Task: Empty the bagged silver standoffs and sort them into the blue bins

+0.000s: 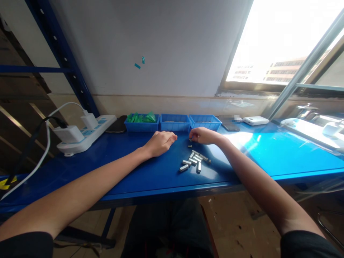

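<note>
My left hand (160,142) rests on the blue table (134,168) with its fingers curled in; whether it holds anything is hidden. My right hand (202,135) is closed in a pinch on a small metal piece just in front of the middle blue bin (174,123). Below it, a single small metal part (190,146) lies on the table. Nearer to me lies a loose heap of several short silver metal blocks (194,160).
Three blue bins stand in a row at the wall: the left bin (142,126) holds green pieces, the right bin (205,122) is beside a dark phone (230,124) and a white power bank (255,120). A white power strip (84,134) with chargers lies at left.
</note>
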A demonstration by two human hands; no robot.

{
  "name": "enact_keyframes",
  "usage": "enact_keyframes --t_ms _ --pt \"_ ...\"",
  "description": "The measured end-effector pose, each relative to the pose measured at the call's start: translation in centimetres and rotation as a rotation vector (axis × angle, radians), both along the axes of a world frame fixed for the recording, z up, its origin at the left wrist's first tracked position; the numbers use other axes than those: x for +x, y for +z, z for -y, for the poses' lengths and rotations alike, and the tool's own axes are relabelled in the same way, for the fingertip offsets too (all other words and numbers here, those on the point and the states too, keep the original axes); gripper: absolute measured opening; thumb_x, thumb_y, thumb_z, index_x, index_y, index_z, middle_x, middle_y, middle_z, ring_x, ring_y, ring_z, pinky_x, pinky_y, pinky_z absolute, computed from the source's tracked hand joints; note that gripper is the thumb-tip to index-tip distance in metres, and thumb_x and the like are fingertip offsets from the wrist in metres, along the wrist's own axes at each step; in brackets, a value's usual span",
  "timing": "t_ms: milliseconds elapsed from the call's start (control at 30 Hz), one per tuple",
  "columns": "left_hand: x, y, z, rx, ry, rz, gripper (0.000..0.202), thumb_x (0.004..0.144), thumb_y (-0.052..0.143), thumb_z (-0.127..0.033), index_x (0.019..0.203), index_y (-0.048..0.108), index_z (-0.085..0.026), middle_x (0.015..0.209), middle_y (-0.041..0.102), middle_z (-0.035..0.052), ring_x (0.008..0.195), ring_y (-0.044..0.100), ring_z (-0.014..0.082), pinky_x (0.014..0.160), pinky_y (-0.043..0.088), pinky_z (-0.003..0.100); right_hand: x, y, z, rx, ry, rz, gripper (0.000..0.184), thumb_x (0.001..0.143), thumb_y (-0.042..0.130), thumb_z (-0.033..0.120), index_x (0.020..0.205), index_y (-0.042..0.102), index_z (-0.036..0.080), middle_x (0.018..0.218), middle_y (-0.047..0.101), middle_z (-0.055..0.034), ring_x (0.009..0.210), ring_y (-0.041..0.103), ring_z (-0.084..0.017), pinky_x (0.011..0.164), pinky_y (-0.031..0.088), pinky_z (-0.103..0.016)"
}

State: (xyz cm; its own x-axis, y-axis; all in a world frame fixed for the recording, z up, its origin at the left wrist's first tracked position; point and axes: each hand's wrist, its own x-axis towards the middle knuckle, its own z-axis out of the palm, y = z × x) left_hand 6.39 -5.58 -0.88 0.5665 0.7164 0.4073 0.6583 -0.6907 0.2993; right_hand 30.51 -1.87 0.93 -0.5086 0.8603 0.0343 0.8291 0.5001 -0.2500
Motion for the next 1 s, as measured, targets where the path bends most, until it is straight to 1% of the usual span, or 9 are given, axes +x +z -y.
enact_keyframes --t_ms 67,100,233,300,400,533,767,867,1000 --pt "0.0 0.0 -0.1 0.009 -0.001 -0.011 0.042 0.097 0.028 -0.04 0.096 0.065 -0.02 0.096 0.07 0.0053 0.09 0.064 0.0188 0.08 0.045 0.029 0.0 -0.1 0.0 -0.017 0.009 -0.014 0.02 0.075 0.055 0.01 0.087 0.068 0.017 0.077 0.066 -0.002 0.066 0.055 -0.013 0.057 0.04 -0.021" --pt "0.0 -0.1 -0.1 0.012 -0.002 -0.016 0.041 0.097 0.029 -0.04 0.096 0.065 -0.02 0.098 0.07 0.0053 0.091 0.063 0.0188 0.081 0.045 0.029 0.0 -0.1 0.0 -0.019 0.018 -0.018 0.02 0.075 0.056 0.012 0.09 0.068 0.017 0.078 0.065 -0.002 0.065 0.055 -0.013 0.057 0.04 -0.021" --pt "0.0 -0.2 -0.2 0.019 0.001 -0.031 0.039 0.096 0.03 -0.04 0.096 0.065 -0.021 0.1 0.07 0.0053 0.094 0.063 0.0193 0.084 0.045 0.03 -0.2 0.0 0.3 -0.025 0.118 -0.047 0.035 0.078 0.057 0.014 0.111 0.063 0.02 0.082 0.063 -0.0015 0.066 0.053 -0.012 0.061 0.04 -0.022" --pt "0.1 -0.2 -0.2 0.02 0.005 -0.037 0.039 0.096 0.031 -0.04 0.095 0.065 -0.021 0.099 0.07 0.0051 0.095 0.062 0.0197 0.085 0.044 0.031 -0.2 0.0 0.3 -0.031 0.15 -0.055 0.031 0.078 0.057 0.014 0.107 0.066 0.021 0.084 0.063 -0.002 0.068 0.053 -0.012 0.063 0.041 -0.022" --pt "0.1 -0.2 -0.2 0.015 0.005 -0.043 0.038 0.095 0.032 -0.04 0.095 0.065 -0.021 0.098 0.069 0.005 0.096 0.062 0.0199 0.086 0.044 0.032 -0.3 -0.1 0.2 -0.015 0.121 -0.046 0.019 0.077 0.058 0.017 0.094 0.067 0.018 0.081 0.062 -0.0023 0.068 0.053 -0.013 0.061 0.04 -0.022" --pt "0.1 -0.2 -0.2 0.022 0.011 -0.065 0.032 0.093 0.038 -0.039 0.093 0.065 -0.021 0.095 0.069 0.0048 0.092 0.061 0.0205 0.083 0.043 0.032 -0.7 -0.5 0.2 0.044 0.1 -0.053 0.013 0.076 0.056 0.013 0.086 0.064 0.016 0.08 0.062 -0.0033 0.069 0.052 -0.013 0.062 0.04 -0.022" --pt "0.2 -0.4 -0.4 0.054 0.014 -0.073 0.028 0.091 0.043 -0.039 0.097 0.063 -0.02 0.088 0.067 0.0043 0.085 0.061 0.0207 0.076 0.042 0.031 -3.7 -1.0 1.8 0.218 0.254 -0.21 0.013 0.081 0.049 0.012 0.089 0.058 0.015 0.077 0.062 -0.0038 0.069 0.054 -0.013 0.063 0.039 -0.022" --pt "0.1 -0.4 -0.4 0.066 0.004 -0.072 0.029 0.092 0.043 -0.04 0.092 0.062 -0.018 0.085 0.066 0.0057 0.081 0.061 0.0213 0.071 0.042 0.031 -4.9 -1.0 2.5 0.284 0.303 -0.23 0.017 0.08 0.047 0.01 0.093 0.057 0.014 0.08 0.063 -0.0059 0.072 0.057 -0.015 0.065 0.04 -0.023" --pt "0.0 -0.5 -0.5 0.052 -0.018 -0.047 0.028 0.092 0.042 -0.037 0.083 0.06 -0.017 0.081 0.065 0.006 0.077 0.06 0.0204 0.067 0.041 0.029 -5.4 -1.0 2.9 0.319 0.315 -0.265 0.019 0.079 0.047 0.01 0.093 0.059 0.014 0.083 0.065 -0.0069 0.072 0.059 -0.015 0.067 0.042 -0.024"
